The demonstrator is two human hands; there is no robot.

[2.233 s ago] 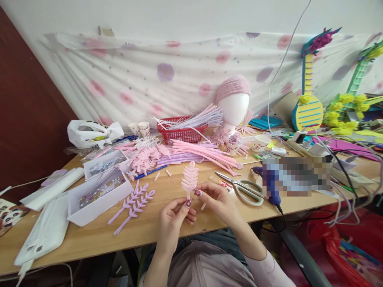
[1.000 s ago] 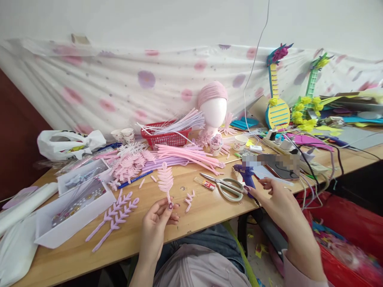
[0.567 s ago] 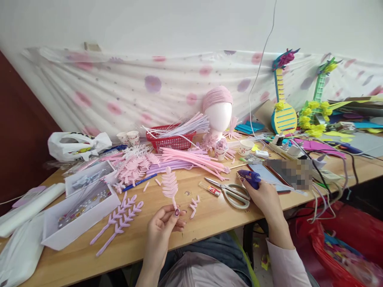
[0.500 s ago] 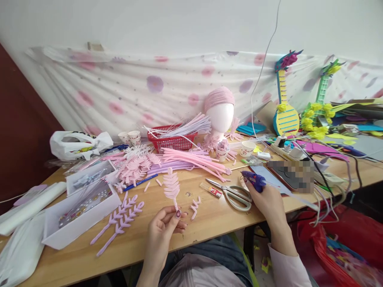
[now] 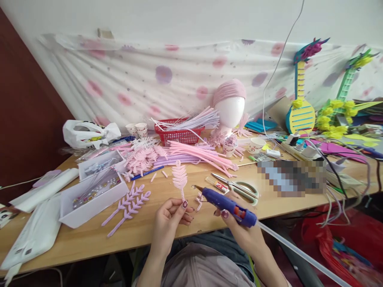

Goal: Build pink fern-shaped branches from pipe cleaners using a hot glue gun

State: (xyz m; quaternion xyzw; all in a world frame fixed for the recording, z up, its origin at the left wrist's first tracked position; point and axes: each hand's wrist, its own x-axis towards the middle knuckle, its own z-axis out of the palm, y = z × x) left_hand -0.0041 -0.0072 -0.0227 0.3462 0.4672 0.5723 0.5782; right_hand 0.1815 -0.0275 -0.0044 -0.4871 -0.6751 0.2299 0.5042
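My left hand (image 5: 171, 219) pinches the stem of a pink pipe-cleaner leaf (image 5: 179, 178) and holds it upright above the wooden table (image 5: 89, 235). My right hand (image 5: 239, 229) grips a blue hot glue gun (image 5: 229, 206), a clear glue stick trailing from its back. The gun's nozzle points left, close to the leaf's stem. A small pink leaf piece (image 5: 198, 201) lies on the table just under the nozzle.
Scissors (image 5: 239, 187) and a small glue tube (image 5: 218, 184) lie behind the gun. Purple leaf shapes (image 5: 128, 204) and white boxes of gems (image 5: 95, 193) sit to the left. Pink pipe cleaners (image 5: 200, 155), a red basket (image 5: 179, 133) and a foam head (image 5: 229, 107) stand further back. Cables trail at the right.
My right hand let go of the leaf, reached right to the glue gun, picked it up and brought it back beside the leaf. My left hand kept holding the leaf.
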